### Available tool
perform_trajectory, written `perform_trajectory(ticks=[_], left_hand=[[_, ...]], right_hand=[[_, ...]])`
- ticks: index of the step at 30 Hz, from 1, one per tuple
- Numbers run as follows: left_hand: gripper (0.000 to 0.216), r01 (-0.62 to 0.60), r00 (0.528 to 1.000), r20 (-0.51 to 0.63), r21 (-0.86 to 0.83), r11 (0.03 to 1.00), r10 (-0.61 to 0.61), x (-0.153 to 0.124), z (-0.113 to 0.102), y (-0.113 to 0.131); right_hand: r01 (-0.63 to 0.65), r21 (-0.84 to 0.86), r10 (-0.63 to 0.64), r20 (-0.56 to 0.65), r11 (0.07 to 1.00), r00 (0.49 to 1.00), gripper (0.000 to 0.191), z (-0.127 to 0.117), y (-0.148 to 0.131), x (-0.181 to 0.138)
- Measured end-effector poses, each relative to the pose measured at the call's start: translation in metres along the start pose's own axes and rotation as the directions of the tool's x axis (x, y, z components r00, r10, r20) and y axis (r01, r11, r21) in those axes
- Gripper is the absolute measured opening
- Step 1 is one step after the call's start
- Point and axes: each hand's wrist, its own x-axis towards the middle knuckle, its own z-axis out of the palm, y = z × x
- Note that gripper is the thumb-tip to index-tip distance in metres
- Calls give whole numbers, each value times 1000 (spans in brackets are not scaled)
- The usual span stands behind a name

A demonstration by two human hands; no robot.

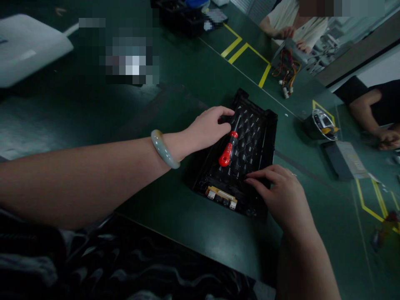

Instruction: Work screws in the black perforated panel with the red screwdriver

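Note:
A black plastic panel (269, 137) with a patterned inner face lies on the green table. A red-handled screwdriver (227, 152) rests on that face, its shaft pointing to the far end. My left hand (208, 127) is over the panel's left side, index finger and thumb apart beside the screwdriver's shaft; its other fingers are partly hidden. Near the panel's lower right, thumb and index finger of my right hand (283, 191) are pinched together; what is between them is too small to make out. A small circuit board (222, 195) with white connectors sits at the near end.
Across the table a person handles a grey metal box (292, 52) with bundled wires (287, 73). To the right are a round container (319, 125), a grey box (345, 160) and another person's hands (389, 137). Black bins (179, 16) stand at the back.

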Motion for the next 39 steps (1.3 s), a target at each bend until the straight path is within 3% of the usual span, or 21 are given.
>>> perform_trajectory(ticks=[3, 6, 13, 18, 22, 25, 28, 33, 37, 39], left_hand=[[32, -80, 994, -61, 161, 984, 91, -11, 0, 8], [11, -193, 979, -12, 250, 949, 202, -22, -1, 18], [39, -318, 946, 50, 333, 888, 320, -29, -5, 20], [47, -414, 910, 191, 356, 838, 368, -31, -4, 23], [47, -372, 928, 172, 388, 843, 330, -29, -2, 21], [45, -292, 956, 99, 347, 891, 275, -23, 0, 16], [48, -245, 970, 71, 283, 928, 234, -17, 3, 14], [48, -199, 980, 34, 186, 962, 196, -10, 0, 11], [49, -156, 988, 0, 96, 983, 157, -5, -3, 7], [50, -145, 989, -15, 68, 987, 146, -3, -4, 5]], right_hand=[[21, -18, -21, -4, 1000, 1000, 4, 1, -3, 0], [26, 11, -26, -45, 1000, 999, 6, 2, -4, 1], [107, 60, -98, -142, 992, 985, 13, 3, -8, 2], [155, 52, -149, -94, 987, 984, 48, 4, -3, 3], [181, -60, -180, 20, 982, 983, 58, 4, -1, 4], [213, -184, -209, 41, 960, 977, 65, 3, -3, 7], [279, -261, -279, 37, 924, 960, 60, 3, -5, 12], [304, -246, -321, -29, 920, 947, 42, 2, -4, 16], [405, -193, -417, -21, 894, 909, 40, 1, -1, 13], [430, -119, -441, -88, 895, 893, 40, 1, 2, 10]])
